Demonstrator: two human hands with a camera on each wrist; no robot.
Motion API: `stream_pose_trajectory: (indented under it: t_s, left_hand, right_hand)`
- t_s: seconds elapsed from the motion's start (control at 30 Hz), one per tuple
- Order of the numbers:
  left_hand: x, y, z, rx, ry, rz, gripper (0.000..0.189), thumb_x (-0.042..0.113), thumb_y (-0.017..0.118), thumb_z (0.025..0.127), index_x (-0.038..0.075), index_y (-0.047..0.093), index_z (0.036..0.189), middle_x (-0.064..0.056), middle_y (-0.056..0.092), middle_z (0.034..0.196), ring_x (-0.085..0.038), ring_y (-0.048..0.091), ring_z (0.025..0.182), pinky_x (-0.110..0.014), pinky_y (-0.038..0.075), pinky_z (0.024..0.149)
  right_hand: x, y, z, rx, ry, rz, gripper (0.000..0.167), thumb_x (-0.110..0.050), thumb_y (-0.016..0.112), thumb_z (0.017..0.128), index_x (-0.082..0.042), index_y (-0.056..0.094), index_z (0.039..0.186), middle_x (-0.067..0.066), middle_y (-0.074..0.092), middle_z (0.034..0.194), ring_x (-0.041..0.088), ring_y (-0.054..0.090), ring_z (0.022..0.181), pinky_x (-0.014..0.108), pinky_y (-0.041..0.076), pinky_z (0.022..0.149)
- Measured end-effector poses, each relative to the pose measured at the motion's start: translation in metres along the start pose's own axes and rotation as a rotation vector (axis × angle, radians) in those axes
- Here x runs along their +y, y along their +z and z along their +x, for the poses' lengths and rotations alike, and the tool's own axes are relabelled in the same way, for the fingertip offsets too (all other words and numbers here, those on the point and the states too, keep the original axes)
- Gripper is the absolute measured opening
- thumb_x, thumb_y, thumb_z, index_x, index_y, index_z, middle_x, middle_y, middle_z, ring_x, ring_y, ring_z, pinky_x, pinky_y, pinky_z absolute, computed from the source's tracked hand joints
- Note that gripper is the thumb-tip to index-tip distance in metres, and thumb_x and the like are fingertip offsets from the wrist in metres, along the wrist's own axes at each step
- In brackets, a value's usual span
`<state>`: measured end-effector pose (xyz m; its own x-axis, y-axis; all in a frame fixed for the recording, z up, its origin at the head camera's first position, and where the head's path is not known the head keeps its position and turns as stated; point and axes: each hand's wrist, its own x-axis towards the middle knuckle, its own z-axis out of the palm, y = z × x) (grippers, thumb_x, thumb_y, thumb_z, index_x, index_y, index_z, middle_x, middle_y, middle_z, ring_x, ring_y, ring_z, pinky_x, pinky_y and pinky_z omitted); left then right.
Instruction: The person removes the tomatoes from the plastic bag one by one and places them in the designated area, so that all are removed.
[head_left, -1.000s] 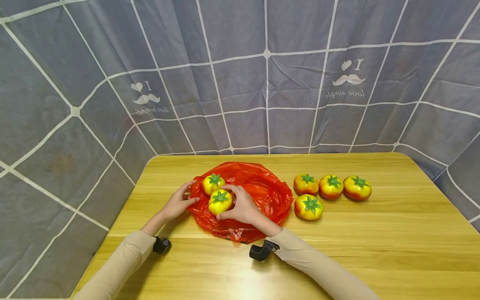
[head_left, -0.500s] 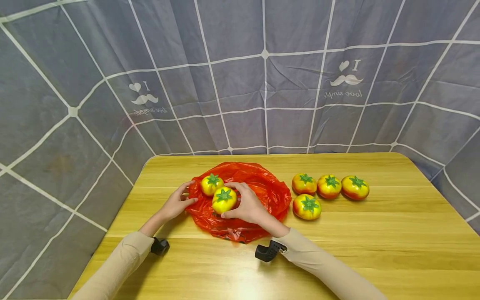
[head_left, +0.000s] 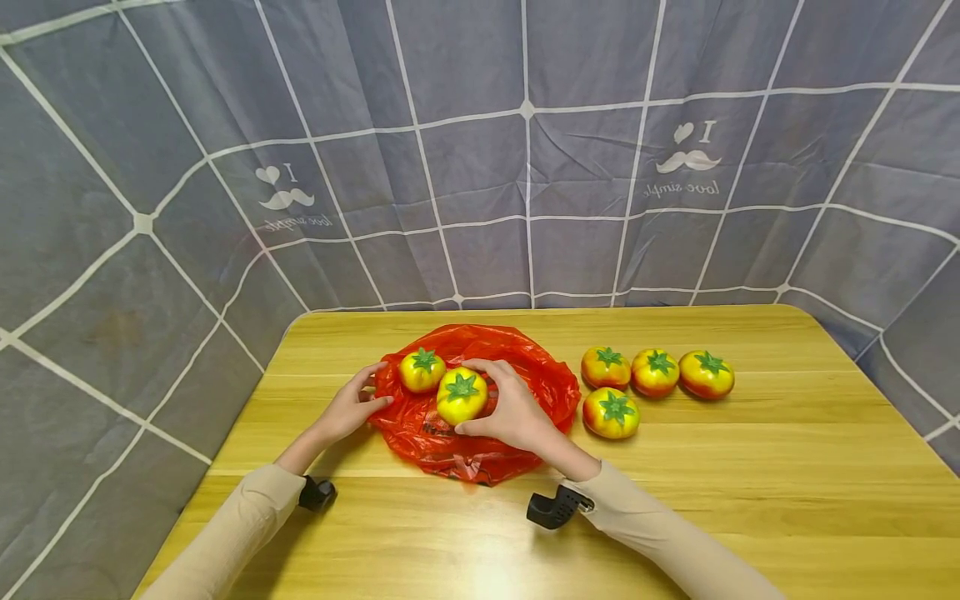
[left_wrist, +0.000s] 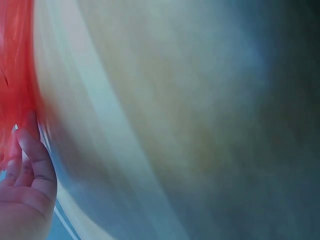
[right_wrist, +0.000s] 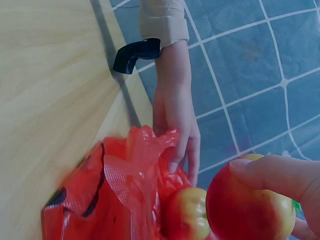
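Observation:
In the head view my right hand (head_left: 513, 412) holds a yellow-red tomato (head_left: 461, 398) with a green star-shaped leaf top, thumb on the near side and fingers on the far side. The right wrist view shows the thumb across this tomato (right_wrist: 250, 205). Below it spreads a red plastic bag (head_left: 540, 379), crumpled and wide at the mouth. A second tomato (head_left: 422, 372) sits at the bag's left side. My left hand (head_left: 348, 410) grips the bag's left edge; the left wrist view has its fingers (left_wrist: 42, 167) against the red plastic (left_wrist: 17, 75).
To the right of the bag, a tomato (head_left: 606, 367), another tomato (head_left: 655, 372) and a third tomato (head_left: 707, 375) form a row, with one more tomato (head_left: 611, 413) in front. The wooden table (head_left: 787, 492) is bounded by a grey checked curtain (head_left: 480, 183).
My right hand has moved right with the tomato, opening a gap between it and the tomato at the bag's left. The left hand stays at the bag's edge.

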<state>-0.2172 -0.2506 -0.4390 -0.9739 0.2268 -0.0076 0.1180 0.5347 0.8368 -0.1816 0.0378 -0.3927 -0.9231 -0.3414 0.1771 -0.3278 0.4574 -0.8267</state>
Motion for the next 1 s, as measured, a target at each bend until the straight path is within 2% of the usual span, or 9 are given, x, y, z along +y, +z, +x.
stream_pose_trajectory:
  t_s: [0.2, 0.33, 0.57, 0.67, 0.8, 1.0]
  left_hand:
    - [0.000, 0.000, 0.000, 0.002, -0.001, -0.019, 0.061, 0.009, 0.059, 0.093, -0.003, 0.030, 0.145, -0.033, 0.049, 0.125, -0.039, 0.061, 0.101, -0.024, 0.050, 0.066]
    - [0.000, 0.001, -0.001, 0.002, 0.000, -0.021, 0.062, 0.011, 0.060, 0.093, -0.003, 0.030, 0.145, -0.034, 0.049, 0.126, -0.040, 0.060, 0.102, -0.024, 0.051, 0.067]
    - [-0.001, 0.000, -0.003, 0.011, 0.082, -0.013, 0.061, 0.021, 0.062, 0.092, -0.001, 0.035, 0.142, -0.031, 0.051, 0.121, -0.035, 0.062, 0.097, -0.026, 0.052, 0.073]
    - [0.000, 0.001, -0.002, 0.007, 0.062, -0.015, 0.060, 0.017, 0.061, 0.092, -0.001, 0.034, 0.143, -0.032, 0.050, 0.123, -0.038, 0.062, 0.100, -0.027, 0.053, 0.075]
    - [0.003, 0.000, -0.001, -0.008, 0.004, -0.003, 0.061, 0.011, 0.059, 0.094, -0.003, 0.029, 0.146, -0.034, 0.047, 0.130, -0.041, 0.060, 0.106, -0.027, 0.052, 0.079]
    - [0.004, 0.001, 0.000, -0.007, -0.008, 0.009, 0.062, 0.010, 0.060, 0.094, -0.002, 0.030, 0.146, -0.032, 0.049, 0.130, -0.037, 0.061, 0.102, -0.024, 0.050, 0.075]
  right_hand:
    - [-0.001, -0.010, -0.006, 0.045, -0.004, -0.053, 0.078, -0.021, 0.090, 0.062, -0.020, 0.054, 0.131, 0.004, 0.053, 0.122, 0.023, 0.053, 0.111, 0.045, 0.048, 0.093]
    - [0.000, -0.015, -0.009, 0.083, -0.012, -0.068, 0.079, -0.022, 0.090, 0.062, -0.023, 0.053, 0.132, 0.003, 0.052, 0.123, 0.023, 0.053, 0.114, 0.047, 0.048, 0.095]
    - [0.003, -0.022, -0.016, 0.137, -0.047, -0.092, 0.079, -0.026, 0.090, 0.063, -0.024, 0.052, 0.133, 0.002, 0.052, 0.123, 0.021, 0.052, 0.113, 0.047, 0.048, 0.094]
    - [0.005, -0.026, -0.019, 0.149, -0.050, -0.095, 0.080, -0.027, 0.090, 0.063, -0.024, 0.051, 0.133, 0.002, 0.051, 0.123, 0.020, 0.052, 0.109, 0.045, 0.049, 0.090]
    - [0.007, -0.032, -0.023, 0.156, -0.059, -0.100, 0.080, -0.027, 0.089, 0.064, -0.023, 0.051, 0.134, 0.003, 0.052, 0.123, 0.020, 0.052, 0.105, 0.042, 0.050, 0.087]
    - [0.010, -0.043, -0.029, 0.170, -0.074, -0.132, 0.080, -0.026, 0.089, 0.064, -0.022, 0.051, 0.134, 0.004, 0.052, 0.125, 0.020, 0.052, 0.106, 0.041, 0.049, 0.087]
